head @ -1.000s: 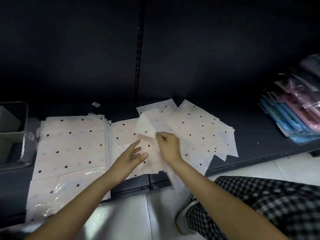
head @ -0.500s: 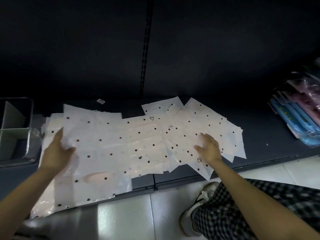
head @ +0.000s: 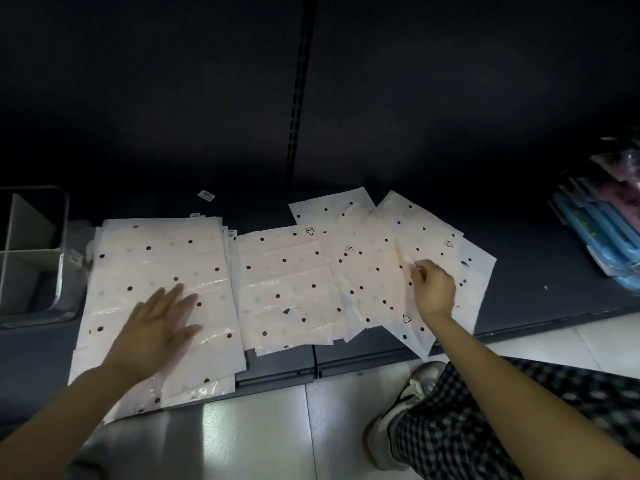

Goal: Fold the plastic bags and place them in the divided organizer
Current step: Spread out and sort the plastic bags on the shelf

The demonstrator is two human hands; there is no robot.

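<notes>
Pale pink plastic bags with dark dots lie flat on a dark low shelf in three groups: a left stack (head: 152, 258), a middle stack (head: 284, 285) and a fanned right pile (head: 381, 258). My left hand (head: 159, 327) rests flat with spread fingers on the left stack. My right hand (head: 433, 289) has curled fingers and pinches the edge of a bag on the right pile. The divided organizer (head: 59, 244), clear with grey partitions, stands at the far left of the shelf.
The dark shelf (head: 536, 299) has a back wall with a slotted upright (head: 298, 95). Blue and pink packaged goods (head: 602, 220) lean at the far right. A small label (head: 206, 195) lies behind the bags. My checked trouser leg and shoe (head: 412, 403) are on the tiled floor.
The bag my left hand carried leftward now lies flat on the left stack, with that hand pressed on it. My right hand has gone from flat on the right pile to pinching a bag there.
</notes>
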